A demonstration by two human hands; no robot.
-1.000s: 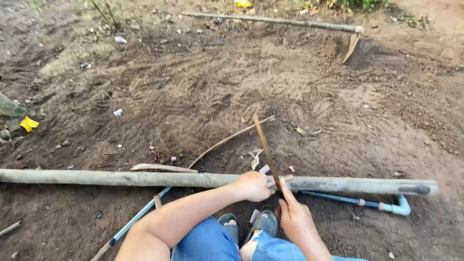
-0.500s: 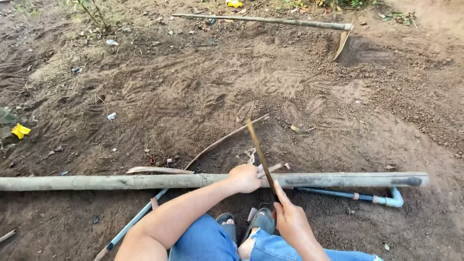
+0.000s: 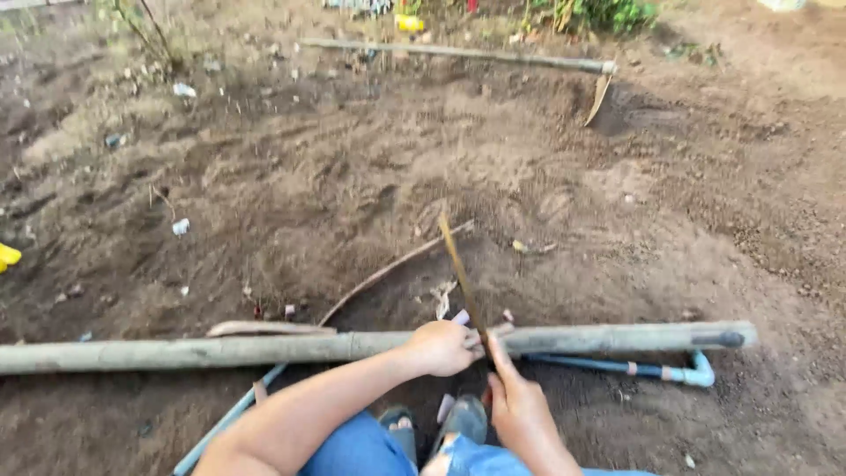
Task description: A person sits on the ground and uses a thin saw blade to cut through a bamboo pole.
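The left hand (image 3: 443, 346) is gripping the long bamboo pole (image 3: 264, 350) while the right hand (image 3: 520, 407) is holding a thin blade (image 3: 460, 273) across it, best kept pinned and steady.

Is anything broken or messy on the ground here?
Small white scraps and a yellow piece litter the dirt. A hoe lies flat. The pole under the left hand looks whole.

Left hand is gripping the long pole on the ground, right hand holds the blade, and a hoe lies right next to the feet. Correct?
Not quite. The head view shows the hoe lying far off across the dirt, not by the feet. The left hand does grip the pole, and the right hand holds the blade.
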